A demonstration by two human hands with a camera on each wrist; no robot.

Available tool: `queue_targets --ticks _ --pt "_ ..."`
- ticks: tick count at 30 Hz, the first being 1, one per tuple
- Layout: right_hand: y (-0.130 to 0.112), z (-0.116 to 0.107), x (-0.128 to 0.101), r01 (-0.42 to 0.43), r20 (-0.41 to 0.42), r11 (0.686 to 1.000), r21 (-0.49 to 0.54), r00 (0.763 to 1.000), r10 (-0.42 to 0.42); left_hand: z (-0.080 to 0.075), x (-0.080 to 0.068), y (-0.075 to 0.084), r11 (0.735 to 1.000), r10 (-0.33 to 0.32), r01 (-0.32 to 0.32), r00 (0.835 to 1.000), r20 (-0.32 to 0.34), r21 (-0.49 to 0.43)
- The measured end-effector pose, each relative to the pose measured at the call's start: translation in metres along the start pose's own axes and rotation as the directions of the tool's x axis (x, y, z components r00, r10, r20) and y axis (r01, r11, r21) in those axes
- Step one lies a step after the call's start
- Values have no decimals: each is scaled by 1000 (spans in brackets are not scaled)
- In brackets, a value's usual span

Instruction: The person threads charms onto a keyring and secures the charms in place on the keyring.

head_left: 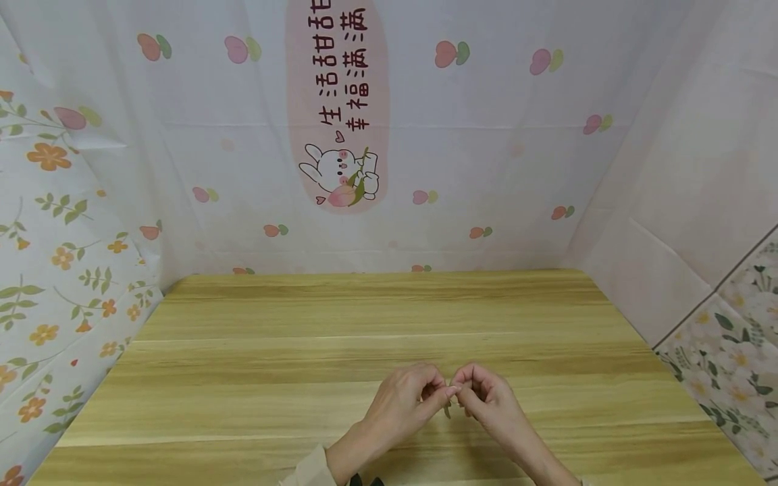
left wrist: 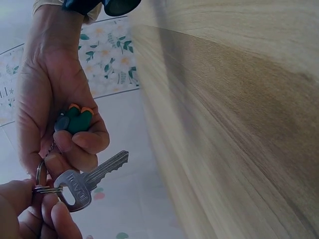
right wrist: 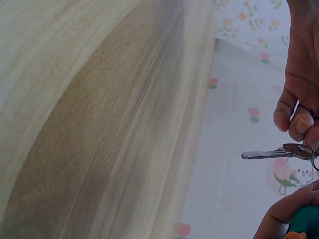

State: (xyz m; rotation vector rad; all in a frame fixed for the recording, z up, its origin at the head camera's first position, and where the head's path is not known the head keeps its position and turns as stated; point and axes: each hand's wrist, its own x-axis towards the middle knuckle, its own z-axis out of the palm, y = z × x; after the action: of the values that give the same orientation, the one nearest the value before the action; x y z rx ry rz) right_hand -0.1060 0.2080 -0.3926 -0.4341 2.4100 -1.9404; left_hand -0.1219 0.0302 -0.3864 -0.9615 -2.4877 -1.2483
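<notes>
We've got our left hand (left wrist: 55, 134) curled round the green charm (left wrist: 76, 119) and our right hand (left wrist: 30, 211) pinching the key ring (left wrist: 44, 188), the silver key (left wrist: 87, 181) hanging just beside both grips, seemingly still threaded on, so parting looks undone.

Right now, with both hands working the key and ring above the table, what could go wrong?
1. The key hangs from the ring by its hole only; if the right hand loosens its pinch on the ring, the key may drop onto the table.
2. The left hand also holds a green charm in its curled fingers, so its grip is shared and may slip.
</notes>
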Motion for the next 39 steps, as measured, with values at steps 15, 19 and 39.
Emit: queue_targets --ticks 15,19,39 --pt "-3 -2 1 1 3 1000 5 1000 -1 2 -1 -2 998 54 -55 998 -43 -26" --pt "-3 -2 0 4 9 1000 9 1000 -4 1 -1 0 999 36 -36 999 -30 0" --pt "-2 -2 1 -8 17 1000 20 1000 7 2 0 -2 998 66 -67 997 -43 -4"
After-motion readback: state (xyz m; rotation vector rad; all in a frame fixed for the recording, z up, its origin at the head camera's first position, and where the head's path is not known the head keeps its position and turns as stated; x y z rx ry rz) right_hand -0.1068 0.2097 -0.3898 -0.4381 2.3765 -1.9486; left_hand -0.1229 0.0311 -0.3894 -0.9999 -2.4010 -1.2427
